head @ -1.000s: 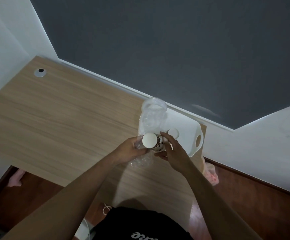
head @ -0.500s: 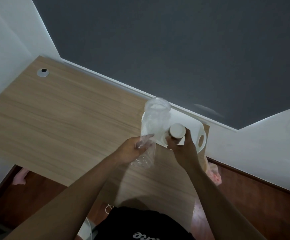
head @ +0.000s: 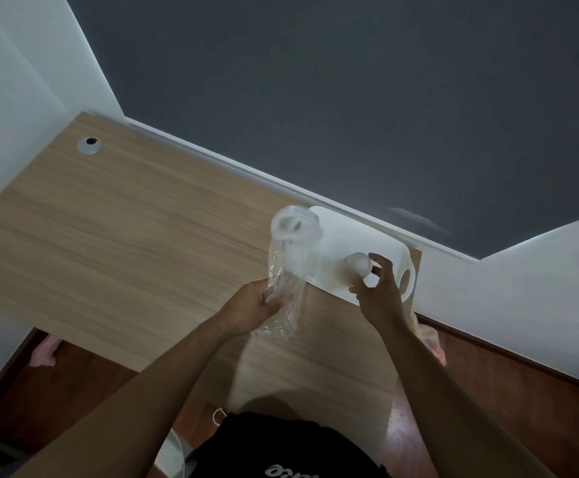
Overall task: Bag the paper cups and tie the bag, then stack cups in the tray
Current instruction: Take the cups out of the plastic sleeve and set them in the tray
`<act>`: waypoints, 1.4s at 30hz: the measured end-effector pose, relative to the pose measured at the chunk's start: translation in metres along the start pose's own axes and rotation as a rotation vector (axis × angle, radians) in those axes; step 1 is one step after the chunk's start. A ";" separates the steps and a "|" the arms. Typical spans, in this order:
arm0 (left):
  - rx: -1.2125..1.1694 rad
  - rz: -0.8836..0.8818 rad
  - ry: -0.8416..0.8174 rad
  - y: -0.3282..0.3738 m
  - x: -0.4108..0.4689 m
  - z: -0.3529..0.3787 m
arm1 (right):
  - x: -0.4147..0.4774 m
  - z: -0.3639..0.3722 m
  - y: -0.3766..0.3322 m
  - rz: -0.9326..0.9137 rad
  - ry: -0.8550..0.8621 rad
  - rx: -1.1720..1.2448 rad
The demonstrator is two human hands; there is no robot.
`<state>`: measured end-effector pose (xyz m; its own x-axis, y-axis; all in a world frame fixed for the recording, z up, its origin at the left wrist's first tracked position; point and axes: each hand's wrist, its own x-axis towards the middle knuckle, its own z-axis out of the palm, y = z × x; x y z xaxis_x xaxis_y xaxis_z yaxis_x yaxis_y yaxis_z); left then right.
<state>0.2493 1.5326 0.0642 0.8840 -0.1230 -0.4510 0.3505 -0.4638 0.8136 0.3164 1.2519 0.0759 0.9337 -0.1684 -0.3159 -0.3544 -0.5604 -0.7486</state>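
Clear plastic bag point(head: 289, 270) gripped low down by left hand point(head: 255, 301), fingers curled round the crumpled film, open mouth standing up above the grip; pale cup shapes faintly visible inside near the mouth, count impossible to tell. Thin, soft, crinkly, slippery film, nearly weightless; judged easy to collapse or slide through the fingers, so best gathered at the neck just above the contents for tying. Right hand point(head: 379, 291) beside the left grip, fingers loosely curled around a white paper cup point(head: 358, 263), rim up, at or just over the white tray point(head: 367, 239); whether the fingers actually touch the cup wall cannot be told. Cup light, thin-walled, dents under squeeze; best taken at the rim or upper wall with light pinch, rim kept level for nesting. Tray rigid plastic with a cut-out handle, on the far corner of the wood table point(head: 125, 236), beyond both grips. White lettering on the dark shirt at bottom edge, upside down and cut off, unreadable. No brand or print legible on cup, bag or tray.
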 end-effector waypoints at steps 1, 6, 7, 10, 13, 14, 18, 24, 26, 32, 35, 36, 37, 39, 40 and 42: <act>0.006 -0.002 0.004 -0.001 0.001 -0.001 | 0.000 -0.001 0.001 -0.002 -0.007 -0.024; 0.079 -0.024 -0.003 -0.009 0.003 0.000 | 0.007 -0.001 0.002 0.029 -0.035 -0.097; 0.106 -0.027 -0.007 -0.012 0.004 0.000 | 0.008 -0.001 0.002 0.039 -0.029 -0.093; 0.071 -0.030 -0.011 -0.013 0.003 0.001 | 0.012 -0.002 -0.003 0.073 0.007 -0.058; -0.018 0.025 -0.035 -0.019 0.006 0.003 | 0.018 -0.007 0.000 0.096 -0.022 -0.053; -0.068 0.035 -0.050 -0.023 0.007 0.005 | 0.019 -0.009 0.001 0.108 -0.041 -0.051; -0.115 0.139 -0.064 -0.002 -0.007 0.005 | 0.013 -0.016 0.006 0.221 -0.106 -0.038; 0.025 0.349 -0.082 0.034 -0.019 0.014 | -0.020 -0.029 0.008 0.147 -0.086 0.206; 0.043 0.391 -0.146 0.041 -0.014 0.024 | -0.037 -0.038 0.007 0.177 -0.242 0.308; 0.066 0.470 -0.189 0.064 -0.003 0.063 | -0.064 -0.056 0.029 0.180 -0.394 0.494; 0.046 0.444 -0.007 0.072 0.001 0.078 | -0.065 -0.068 0.045 0.180 -0.352 0.546; 0.044 0.440 0.016 0.078 0.002 0.085 | -0.067 -0.077 0.055 0.192 -0.342 0.559; 0.025 0.436 0.017 0.084 0.003 0.093 | -0.068 -0.086 0.065 0.201 -0.338 0.559; -0.011 0.435 -0.013 0.096 0.006 0.113 | -0.071 -0.107 0.082 0.224 -0.332 0.585; -0.010 0.438 -0.024 0.101 0.009 0.124 | -0.072 -0.116 0.089 0.233 -0.322 0.612; 0.005 0.433 -0.048 0.108 0.015 0.145 | -0.074 -0.135 0.104 0.253 -0.265 0.681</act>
<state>0.2558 1.3531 0.0921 0.9336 -0.3481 -0.0851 -0.0513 -0.3647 0.9297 0.2171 1.0973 0.1003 0.8068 0.0232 -0.5903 -0.5891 0.1058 -0.8011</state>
